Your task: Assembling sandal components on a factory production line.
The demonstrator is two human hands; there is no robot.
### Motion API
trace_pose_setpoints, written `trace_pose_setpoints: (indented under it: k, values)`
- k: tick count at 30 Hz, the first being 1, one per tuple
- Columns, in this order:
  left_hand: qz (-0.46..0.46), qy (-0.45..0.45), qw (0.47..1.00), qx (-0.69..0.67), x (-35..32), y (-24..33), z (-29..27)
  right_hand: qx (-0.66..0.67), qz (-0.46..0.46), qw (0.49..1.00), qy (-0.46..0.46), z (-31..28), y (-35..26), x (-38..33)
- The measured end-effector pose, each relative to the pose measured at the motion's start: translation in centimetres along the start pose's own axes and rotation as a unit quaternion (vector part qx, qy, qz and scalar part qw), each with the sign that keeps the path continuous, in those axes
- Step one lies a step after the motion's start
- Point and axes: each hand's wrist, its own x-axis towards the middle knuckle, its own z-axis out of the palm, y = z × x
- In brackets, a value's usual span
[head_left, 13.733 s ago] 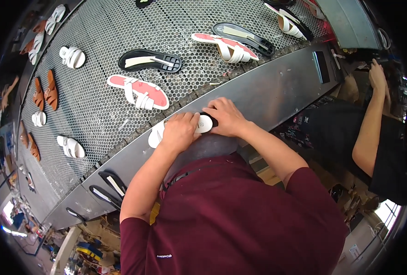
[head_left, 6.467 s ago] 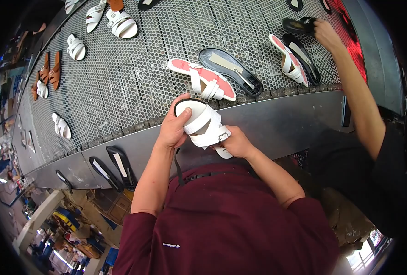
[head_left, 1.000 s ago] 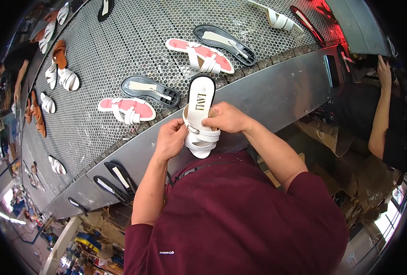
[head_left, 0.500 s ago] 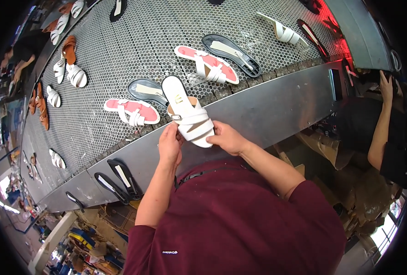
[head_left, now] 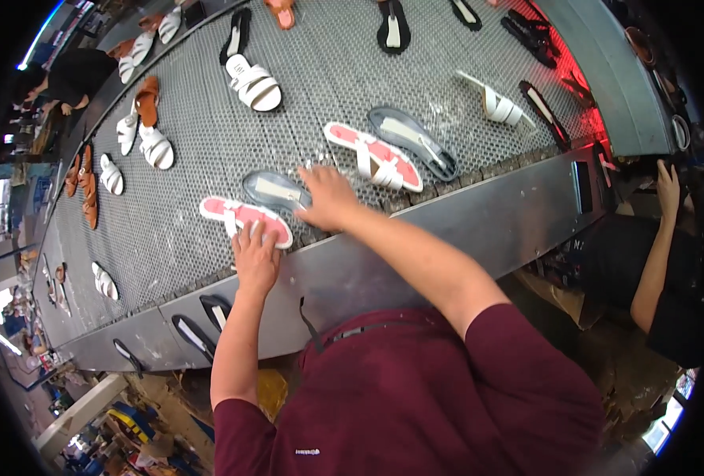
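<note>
My left hand (head_left: 257, 258) rests its stretched fingers on the near end of a white strappy sandal with a pink footbed (head_left: 233, 213). Fingers apart, my right hand (head_left: 328, 198) reaches over the near end of a dark grey outsole with a pale centre strip (head_left: 273, 190), partly covering it. Farther up the mesh surface lies a white slide sandal with wide straps (head_left: 254, 85), beside a black outsole (head_left: 237, 36). To the right of my hands, another pink-footbed sandal (head_left: 376, 156) lies against a second dark outsole (head_left: 411, 141).
Mesh conveyor (head_left: 201, 135) carries several white and brown sandals. A metal side panel (head_left: 447, 214) runs along its near edge, with loose black outsoles (head_left: 193, 337) leaning there. Red light glows by a grey housing (head_left: 618, 87) at right. A co-worker's arm (head_left: 661, 238) shows there; another person stands far left.
The white slide sandal has left my hands and lies farther up the mesh beside the black outsole. Both hands have moved to the nearer pink-footbed sandal and outsole. The view has shifted.
</note>
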Motion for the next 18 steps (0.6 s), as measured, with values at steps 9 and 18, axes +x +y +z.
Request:
trace_pose_setpoints:
  k: [9,18]
  values:
    - [-0.117,0.221,0.934,-0.257,1.6,-0.5,-7.0,-0.01,-0.041,0.999,-0.024,0.3,2.3,-6.0]
    - [-0.304,-0.001,0.542,-0.783,0.0,5.9,-4.2,0.369,0.033,0.925,-0.085,-5.2,6.2,-17.5]
